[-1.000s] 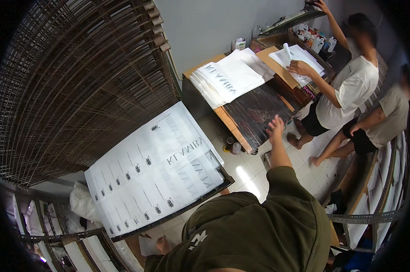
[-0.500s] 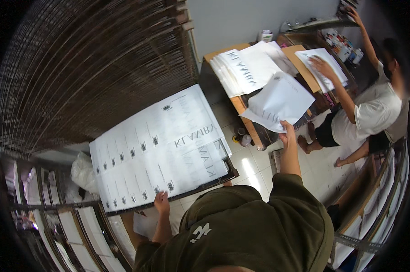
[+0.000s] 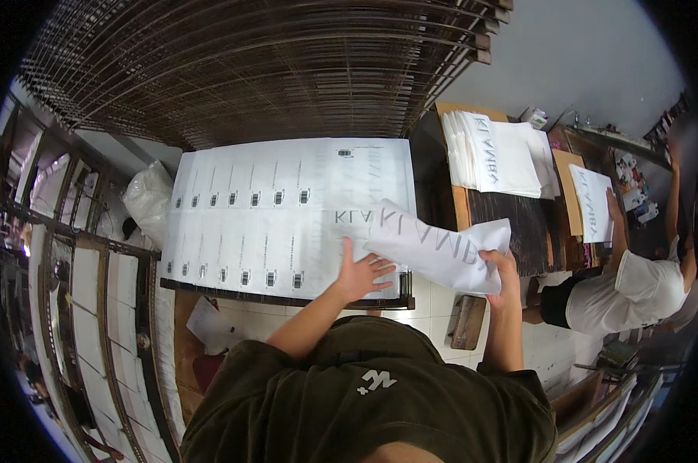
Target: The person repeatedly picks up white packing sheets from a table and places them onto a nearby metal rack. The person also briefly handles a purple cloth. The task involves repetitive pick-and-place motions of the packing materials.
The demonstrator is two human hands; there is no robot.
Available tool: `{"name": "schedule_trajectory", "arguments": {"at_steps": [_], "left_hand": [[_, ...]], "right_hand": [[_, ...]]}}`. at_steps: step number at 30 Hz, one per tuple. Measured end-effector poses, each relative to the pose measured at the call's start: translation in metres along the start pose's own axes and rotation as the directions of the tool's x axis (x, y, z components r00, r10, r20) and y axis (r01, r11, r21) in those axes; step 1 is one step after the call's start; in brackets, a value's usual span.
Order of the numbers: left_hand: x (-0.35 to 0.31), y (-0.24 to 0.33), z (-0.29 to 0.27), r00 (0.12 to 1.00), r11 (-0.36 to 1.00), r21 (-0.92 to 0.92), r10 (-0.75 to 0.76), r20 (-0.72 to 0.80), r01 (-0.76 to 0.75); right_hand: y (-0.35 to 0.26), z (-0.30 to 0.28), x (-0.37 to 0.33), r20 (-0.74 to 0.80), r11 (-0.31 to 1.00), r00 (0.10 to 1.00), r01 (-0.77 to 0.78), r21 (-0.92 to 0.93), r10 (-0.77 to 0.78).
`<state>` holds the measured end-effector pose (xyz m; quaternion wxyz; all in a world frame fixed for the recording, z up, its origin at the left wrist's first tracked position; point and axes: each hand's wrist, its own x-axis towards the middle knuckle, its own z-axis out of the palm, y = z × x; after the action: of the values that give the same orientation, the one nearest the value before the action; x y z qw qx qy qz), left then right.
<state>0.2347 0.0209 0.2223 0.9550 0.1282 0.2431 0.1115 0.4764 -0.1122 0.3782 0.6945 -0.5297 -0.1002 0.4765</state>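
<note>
My right hand grips the right end of a limp white printed sheet with large grey lettering, thumb on top. The sheet is bent and hangs in the air, its left end above the right edge of a rack tray. Close to that end, my left hand is open, fingers spread, holding nothing. Beneath it, overlapping white sheets with small barcodes and thin lines of print cover the tray. I cannot tell whether the sheets are paper or plastic.
Raised wire racks rise behind the tray. A dark wooden table at right bears a stack of printed sheets. Beside it a person in a white shirt touches another sheet. Shelving lines the left.
My view has turned right. The sheet in my right hand has come from the table side to the tray's right edge. My left hand has left the tray's front edge and opened.
</note>
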Motion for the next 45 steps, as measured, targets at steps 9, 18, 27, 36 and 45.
{"name": "schedule_trajectory", "arguments": {"at_steps": [9,18,27,36,45], "left_hand": [[-0.034,0.095,-0.022,0.931,0.878,0.418,0.326,-0.167,-0.233],[-0.068,0.152,0.043,0.751,0.644,0.555,0.658,-0.051,-0.527],[-0.025,0.034,-0.088,0.703,0.626,0.743,0.638,-0.315,-0.235],[0.043,0.019,-0.181,0.482,0.339,0.865,0.726,-0.490,0.369],[0.050,0.020,-0.195,0.463,0.322,0.848,0.728,-0.507,0.421]], "right_hand": [[0.033,0.021,0.101,0.158,0.939,0.932,-0.298,-0.172,0.325],[0.006,0.081,0.127,0.423,0.982,0.901,-0.020,-0.186,0.098],[0.163,-0.044,0.150,0.131,0.923,0.983,-0.072,-0.377,0.130],[0.302,-0.098,0.205,-0.076,0.788,0.995,0.008,-0.616,-0.069],[0.296,-0.087,0.209,-0.152,0.697,0.988,-0.080,-0.713,-0.041]]}}
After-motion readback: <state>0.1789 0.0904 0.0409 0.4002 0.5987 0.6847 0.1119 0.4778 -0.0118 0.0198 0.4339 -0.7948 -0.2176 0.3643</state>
